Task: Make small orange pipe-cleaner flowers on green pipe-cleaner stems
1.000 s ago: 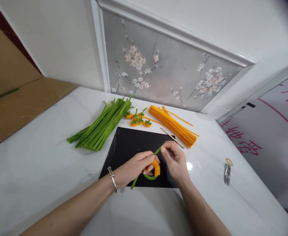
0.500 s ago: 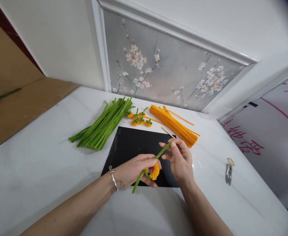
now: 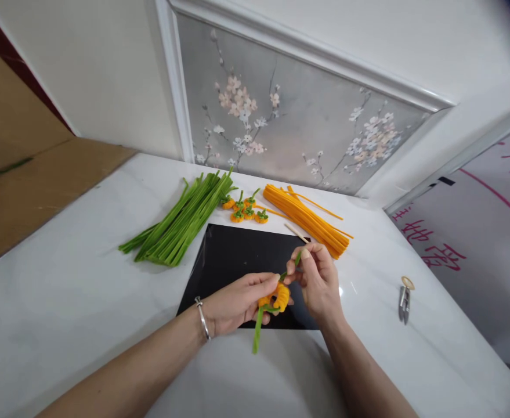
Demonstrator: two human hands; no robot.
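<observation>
Above a black mat [image 3: 232,249], my left hand [image 3: 246,296] pinches an orange coil of pipe cleaner [image 3: 282,297] bent into a ring. A green pipe cleaner [image 3: 257,334] passes through the coil, one end hanging below it. Its upper end is pinched between the thumb and fingers of my right hand [image 3: 315,276], just to the right of the coil. Part of the coil is covered by my left fingers. Several small finished orange pumpkins with green tops [image 3: 249,212] sit behind the mat.
A bundle of green pipe cleaners [image 3: 185,223] lies at the left, a bundle of orange pipe cleaners [image 3: 304,220] at the back right. A thin wooden stick [image 3: 297,233] lies beside the orange bundle. Small metal snips [image 3: 404,302] rest on the white table [image 3: 368,360] at the right.
The orange coil has turned in my left hand and shifted slightly right. Less green shows between my hands, which are closer together. The hanging green end has swung rightward and points more downward.
</observation>
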